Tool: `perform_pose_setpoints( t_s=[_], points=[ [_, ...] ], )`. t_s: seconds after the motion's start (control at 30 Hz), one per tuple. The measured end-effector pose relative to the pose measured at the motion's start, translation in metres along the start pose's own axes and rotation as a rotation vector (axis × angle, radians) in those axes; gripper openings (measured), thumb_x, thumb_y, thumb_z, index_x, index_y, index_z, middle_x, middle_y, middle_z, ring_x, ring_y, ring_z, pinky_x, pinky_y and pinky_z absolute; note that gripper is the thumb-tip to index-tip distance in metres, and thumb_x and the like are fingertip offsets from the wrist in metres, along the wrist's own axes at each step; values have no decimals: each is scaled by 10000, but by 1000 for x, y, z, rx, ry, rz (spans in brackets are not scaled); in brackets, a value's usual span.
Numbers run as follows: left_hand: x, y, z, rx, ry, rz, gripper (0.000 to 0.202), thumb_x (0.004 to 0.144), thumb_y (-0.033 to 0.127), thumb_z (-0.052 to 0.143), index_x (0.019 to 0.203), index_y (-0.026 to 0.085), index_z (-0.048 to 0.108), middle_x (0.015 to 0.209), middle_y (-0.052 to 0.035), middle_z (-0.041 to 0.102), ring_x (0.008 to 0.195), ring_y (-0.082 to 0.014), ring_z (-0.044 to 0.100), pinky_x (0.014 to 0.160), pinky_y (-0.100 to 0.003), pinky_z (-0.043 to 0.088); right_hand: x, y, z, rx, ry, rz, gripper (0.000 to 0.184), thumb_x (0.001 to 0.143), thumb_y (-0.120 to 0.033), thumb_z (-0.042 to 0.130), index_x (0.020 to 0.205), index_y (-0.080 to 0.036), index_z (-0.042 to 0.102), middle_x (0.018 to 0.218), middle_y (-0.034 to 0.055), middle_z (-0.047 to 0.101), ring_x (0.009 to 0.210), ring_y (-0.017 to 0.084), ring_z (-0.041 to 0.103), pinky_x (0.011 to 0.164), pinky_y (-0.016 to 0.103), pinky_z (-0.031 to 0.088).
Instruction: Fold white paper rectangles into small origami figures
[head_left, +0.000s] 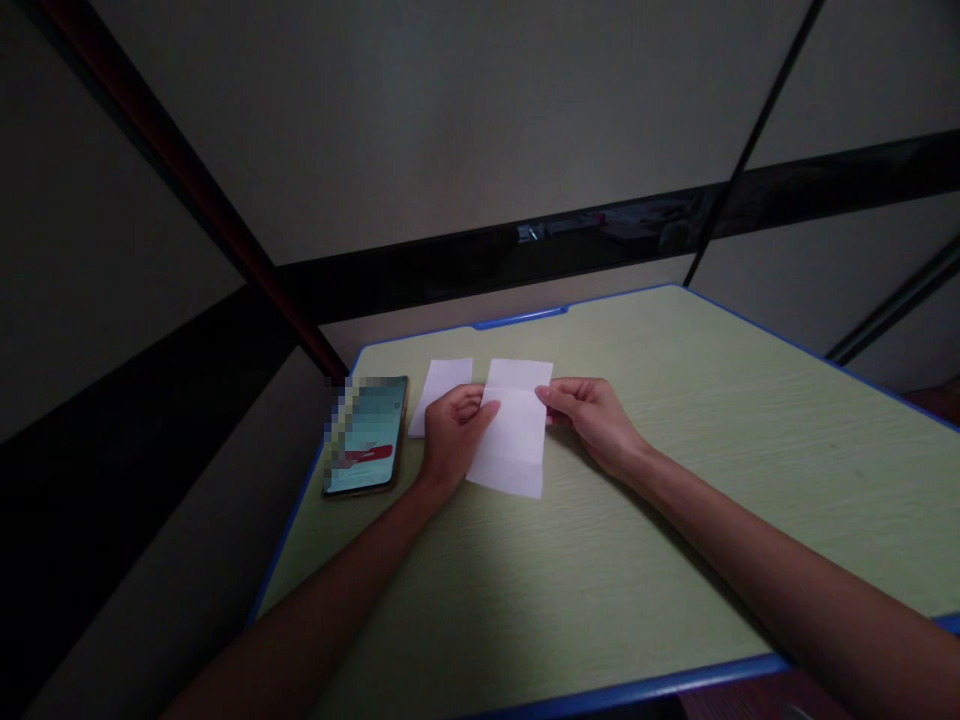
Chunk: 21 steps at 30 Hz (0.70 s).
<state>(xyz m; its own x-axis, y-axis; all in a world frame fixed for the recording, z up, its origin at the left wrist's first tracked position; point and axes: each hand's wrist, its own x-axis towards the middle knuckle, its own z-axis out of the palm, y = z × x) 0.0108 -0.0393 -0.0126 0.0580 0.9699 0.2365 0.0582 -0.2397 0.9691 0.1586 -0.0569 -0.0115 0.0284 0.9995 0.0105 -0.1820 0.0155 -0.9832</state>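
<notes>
A white sheet of paper (510, 440) with creases across it is held just over the table, between both hands. My left hand (454, 430) pinches its left edge, thumb on top and fingers behind. On the opposite edge, my right hand (592, 415) grips the sheet near its upper part, also with the thumb in front. Behind my left hand lies a stack of white paper (448, 374), partly covered by that hand.
A smartphone (367, 435) with a lit screen lies at the table's left side. The pale green table (712, 400) has a blue rim. Behind it stand panelled cabinet doors (480, 120) with a glossy black band (465, 262).
</notes>
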Motion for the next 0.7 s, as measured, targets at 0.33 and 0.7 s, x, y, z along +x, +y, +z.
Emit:
perform_pose_setpoints(
  t_s=[0.33,0.7],
  points=[
    [-4,3,-5,233,-110,341,192,688,157,517,809,195,661,856,-29,618,795,-130,552,691,-235,428,-1,-4,1,75,-22,84,160,631,-225,569,509,-128,532,518,-9,514,492,68,443,545,234,352],
    [-4,0,-5,209,-294,372,353,674,13,451,903,213,632,903,-23,630,822,-113,548,699,-219,413,-1,1,1,75,-78,18,153,578,-254,620,529,-129,546,481,-27,506,480,75,442,543,249,349]
  ],
)
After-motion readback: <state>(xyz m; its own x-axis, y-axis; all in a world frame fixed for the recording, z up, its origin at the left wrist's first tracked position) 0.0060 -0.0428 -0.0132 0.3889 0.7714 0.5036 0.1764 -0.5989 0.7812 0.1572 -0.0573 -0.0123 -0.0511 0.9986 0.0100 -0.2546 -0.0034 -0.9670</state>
